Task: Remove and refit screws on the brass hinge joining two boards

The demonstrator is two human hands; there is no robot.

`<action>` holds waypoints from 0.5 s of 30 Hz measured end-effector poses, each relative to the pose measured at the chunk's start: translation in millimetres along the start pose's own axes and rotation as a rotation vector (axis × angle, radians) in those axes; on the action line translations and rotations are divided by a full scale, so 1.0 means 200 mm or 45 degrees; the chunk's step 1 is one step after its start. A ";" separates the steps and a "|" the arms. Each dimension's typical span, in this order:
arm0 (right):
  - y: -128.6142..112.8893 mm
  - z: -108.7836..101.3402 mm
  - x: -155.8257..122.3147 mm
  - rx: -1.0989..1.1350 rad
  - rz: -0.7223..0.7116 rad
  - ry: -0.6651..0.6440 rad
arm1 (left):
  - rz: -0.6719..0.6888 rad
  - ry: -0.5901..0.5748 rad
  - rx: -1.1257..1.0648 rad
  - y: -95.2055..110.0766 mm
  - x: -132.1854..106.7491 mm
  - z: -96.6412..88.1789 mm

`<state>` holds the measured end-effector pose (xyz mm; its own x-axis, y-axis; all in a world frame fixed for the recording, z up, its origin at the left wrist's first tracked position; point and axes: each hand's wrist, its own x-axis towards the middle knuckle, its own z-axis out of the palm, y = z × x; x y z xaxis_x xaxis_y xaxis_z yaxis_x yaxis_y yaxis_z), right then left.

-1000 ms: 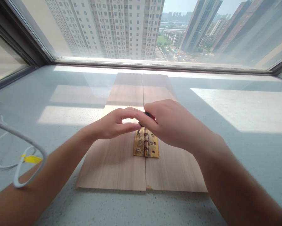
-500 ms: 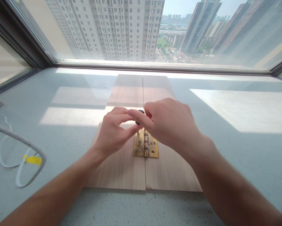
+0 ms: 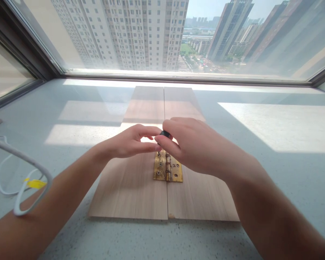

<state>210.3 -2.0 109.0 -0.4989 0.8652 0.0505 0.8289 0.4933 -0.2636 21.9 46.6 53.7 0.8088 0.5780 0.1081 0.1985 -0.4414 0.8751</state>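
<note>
A brass butt hinge (image 3: 174,172) lies unfolded over the seam between two wooden boards, with screws showing in its left leaf. Above its far end, my right hand (image 3: 197,144) is closed round a short black handle, seemingly a screwdriver (image 3: 165,134); only the rounded top shows. My left hand (image 3: 132,142) reaches in from the left, thumb and fingertips pinched around the lower part of that tool, with a gap inside the curl. The tool's tip and the hinge's far end are hidden by the hands.
The left board (image 3: 129,198) and right board (image 3: 202,202) lie side by side on a pale speckled sill (image 3: 70,238). A white cable (image 3: 24,155) with a yellow tag (image 3: 37,184) loops at the left, near my left forearm. Behind is a window frame (image 3: 178,80).
My left hand has flattened and its wrist has swung up and left, the forearm now nearer the cable. My right hand has turned and dropped slightly, exposing more of the black handle.
</note>
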 end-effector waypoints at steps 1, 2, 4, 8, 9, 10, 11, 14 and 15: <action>0.00 0.00 0.00 0.013 -0.022 -0.006 | -0.006 0.021 0.031 0.00 0.00 0.00; 0.01 0.00 0.00 0.026 -0.040 -0.001 | -0.003 0.076 0.074 0.01 0.00 0.00; 0.01 0.01 0.01 0.036 -0.027 0.055 | -0.007 0.248 0.181 0.02 -0.01 0.03; -0.01 0.05 0.03 -0.022 0.145 0.260 | -0.143 0.708 0.380 0.01 -0.06 0.12; -0.01 0.06 0.03 -0.021 0.166 0.291 | -0.165 0.783 0.396 0.00 -0.07 0.14; -0.02 0.07 0.03 -0.010 0.166 0.308 | -0.181 0.825 0.402 0.00 -0.08 0.15; -0.03 0.07 0.03 0.005 0.155 0.316 | -0.192 0.848 0.406 0.00 -0.09 0.17; -0.05 0.10 0.03 0.012 0.139 0.324 | -0.191 0.866 0.423 0.02 -0.09 0.20; -0.06 0.10 0.03 0.006 0.156 0.326 | -0.180 0.852 0.424 0.03 -0.08 0.21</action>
<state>191.8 -3.9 93.3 -0.3146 0.9129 0.2600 0.8776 0.3841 -0.2868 32.6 5.5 37.3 0.2759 0.8906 0.3614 0.5180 -0.4546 0.7246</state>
